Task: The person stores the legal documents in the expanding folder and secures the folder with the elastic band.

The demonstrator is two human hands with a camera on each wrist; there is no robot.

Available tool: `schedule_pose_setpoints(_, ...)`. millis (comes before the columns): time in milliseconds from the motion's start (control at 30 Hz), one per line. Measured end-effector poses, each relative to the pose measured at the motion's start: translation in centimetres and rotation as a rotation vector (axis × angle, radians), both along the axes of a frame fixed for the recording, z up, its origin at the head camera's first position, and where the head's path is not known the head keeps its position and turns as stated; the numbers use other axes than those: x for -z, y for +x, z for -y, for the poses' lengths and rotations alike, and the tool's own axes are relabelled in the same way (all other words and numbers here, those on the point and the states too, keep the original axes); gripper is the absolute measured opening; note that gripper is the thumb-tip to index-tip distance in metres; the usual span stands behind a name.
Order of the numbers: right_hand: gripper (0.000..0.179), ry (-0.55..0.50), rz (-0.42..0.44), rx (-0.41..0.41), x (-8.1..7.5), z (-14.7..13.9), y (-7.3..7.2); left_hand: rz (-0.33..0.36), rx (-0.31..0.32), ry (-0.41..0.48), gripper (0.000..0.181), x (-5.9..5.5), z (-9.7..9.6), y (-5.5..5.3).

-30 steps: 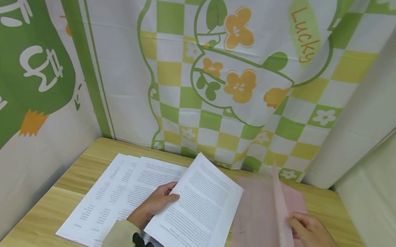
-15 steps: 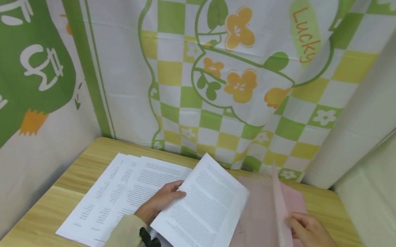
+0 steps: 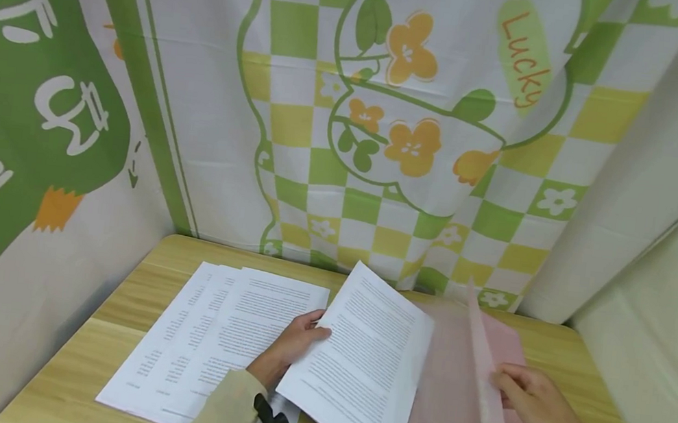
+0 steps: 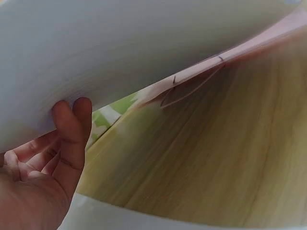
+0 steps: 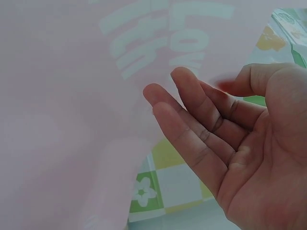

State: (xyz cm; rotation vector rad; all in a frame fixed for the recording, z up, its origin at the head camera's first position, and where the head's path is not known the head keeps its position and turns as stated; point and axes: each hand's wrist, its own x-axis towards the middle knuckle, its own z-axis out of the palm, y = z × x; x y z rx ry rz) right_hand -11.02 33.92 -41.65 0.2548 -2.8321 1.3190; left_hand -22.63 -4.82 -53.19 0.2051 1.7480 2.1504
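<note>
My left hand (image 3: 294, 345) pinches the left edge of a printed paper sheet or thin stack (image 3: 367, 359), thumb on top and fingers underneath. The paper is tilted, its right edge overlapping a pink translucent file folder (image 3: 448, 381). With my right hand (image 3: 533, 401) I pinch the folder's raised cover, which stands up from the table. In the left wrist view the fingers (image 4: 72, 120) press the underside of the paper, and the folder's pink edge with a thin cord shows beyond it. Pale lettering marks the cover (image 5: 72, 96) in the right wrist view.
Several printed sheets (image 3: 226, 337) lie overlapped on the left of the wooden table (image 3: 108, 339). A printed curtain (image 3: 352, 206) hangs right behind the table's back edge, with more cloth walls on both sides.
My left hand has carried the paper to the right, further over the pink folder. My right hand keeps the cover raised in about the same place.
</note>
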Motion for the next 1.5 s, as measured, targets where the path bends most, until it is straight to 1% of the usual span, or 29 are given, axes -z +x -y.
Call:
schedule_pose_setpoints(100,0.032,0.000,0.001,-0.001,0.0,-0.1,0.0,0.007,-0.024,-0.005,0.057,0.0,-0.5,0.3)
schedule_pose_setpoints(233,0.032,-0.002,0.026,0.005,-0.1,-0.1,0.0,0.008,-0.068,-0.020,0.058,-0.2,-1.3,0.8)
schedule_pose_setpoints(467,0.038,-0.043,0.125,0.025,-0.2,-0.1,-0.2,0.011,-0.107,-0.017,0.057,-0.5,-2.5,1.9)
schedule_pose_setpoints(633,0.037,-0.021,0.112,0.027,-0.3,-0.1,-0.2,0.010,-0.130,-0.015,0.058,-0.4,-3.4,2.6)
schedule_pose_setpoints(733,0.036,-0.024,0.092,0.016,-0.2,-0.1,-0.2,0.009,-0.124,-0.011,0.054,-0.1,-3.9,2.9)
schedule_pose_setpoints(900,0.037,-0.035,0.094,0.015,-0.1,0.0,-0.2,0.010,-0.106,-0.001,0.048,0.0,-4.4,3.3)
schedule_pose_setpoints(1100,0.036,-0.028,0.109,0.031,-0.1,0.0,-0.2,0.011,-0.107,0.008,0.049,0.1,-4.8,4.1)
schedule_pose_setpoints(1200,0.036,-0.032,0.112,0.031,-0.1,0.0,-0.2,0.011,-0.090,0.033,0.050,0.1,-5.1,4.5)
schedule_pose_setpoints(1333,0.036,-0.028,0.115,0.026,-0.1,-0.1,-0.2,0.008,-0.058,0.056,0.051,-0.1,-5.3,5.1)
schedule_pose_setpoints(1500,0.035,-0.024,0.129,0.036,-0.1,0.0,-0.2,0.010,-0.020,0.075,0.051,-0.3,-5.3,5.5)
